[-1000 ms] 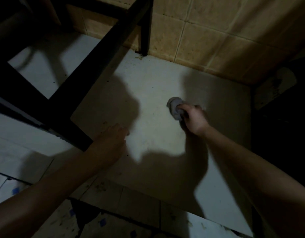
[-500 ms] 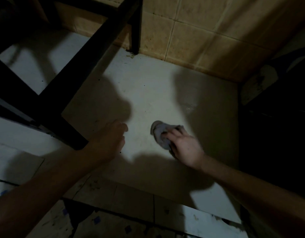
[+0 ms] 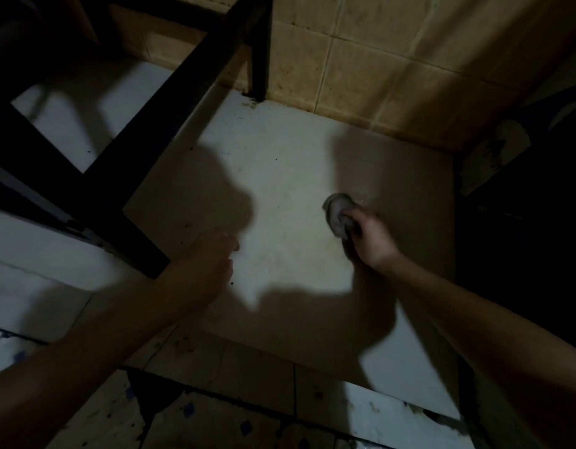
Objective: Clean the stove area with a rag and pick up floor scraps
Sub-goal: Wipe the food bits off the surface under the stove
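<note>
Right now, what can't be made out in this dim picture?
Head view:
- Left hand: fingers curled in shadow; whether they hold a scrap is unclear.
- Rag: partly covered by the right hand gripping it.
- Black frame: top cut off by the upper edge.
- Dark area at right: too unlit to identify.

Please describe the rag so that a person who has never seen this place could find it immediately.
Start at the pale white surface that runs up to the tan tiled wall, right of the black frame. Toward its right side, the right hand grips a small crumpled grey rag against the surface. It is the only cloth in view, darker than the pale surface around it.
</note>
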A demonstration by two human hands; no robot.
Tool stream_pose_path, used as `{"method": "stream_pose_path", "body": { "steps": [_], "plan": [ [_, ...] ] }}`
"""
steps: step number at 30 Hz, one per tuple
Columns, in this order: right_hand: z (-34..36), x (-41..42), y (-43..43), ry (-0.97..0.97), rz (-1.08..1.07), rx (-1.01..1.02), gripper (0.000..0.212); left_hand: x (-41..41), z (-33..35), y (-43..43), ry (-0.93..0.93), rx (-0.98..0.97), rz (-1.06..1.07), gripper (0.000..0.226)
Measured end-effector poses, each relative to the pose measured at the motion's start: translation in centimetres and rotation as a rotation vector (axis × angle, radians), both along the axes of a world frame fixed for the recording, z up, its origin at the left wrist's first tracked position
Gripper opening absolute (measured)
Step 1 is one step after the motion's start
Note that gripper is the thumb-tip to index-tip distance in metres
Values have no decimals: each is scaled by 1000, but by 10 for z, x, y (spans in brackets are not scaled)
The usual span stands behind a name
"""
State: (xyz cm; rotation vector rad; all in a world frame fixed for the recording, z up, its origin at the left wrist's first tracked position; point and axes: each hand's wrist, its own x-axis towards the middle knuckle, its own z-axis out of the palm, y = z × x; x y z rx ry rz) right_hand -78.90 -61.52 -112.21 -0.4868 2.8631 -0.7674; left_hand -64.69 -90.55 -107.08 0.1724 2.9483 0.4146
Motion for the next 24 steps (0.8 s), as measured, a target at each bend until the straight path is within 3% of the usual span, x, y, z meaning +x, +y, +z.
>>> {"method": "stream_pose_path", "body": {
  "steps": [4,6,12,16,20,24],
  "plan": [
    [-11,-32,-17,-47,-148,79,31,3,6,-3,102,-57,-141,22],
    [-9,-32,-28,-14,-135,154,33,6,9,-3,38,-68,-95,26],
    [13,3,-65,64,200,310,42,12,2,-9,-26,-97,-98,31],
    [15,44,-85,103,417,338,47,13,5,-11,39,-154,-181,19],
    [13,64,-88,158,609,371,49,15,-5,-15,-52,-164,-81,50],
    [13,48,-84,131,611,374,48,20,-1,-14,-111,-147,-106,59]
  ]
}}
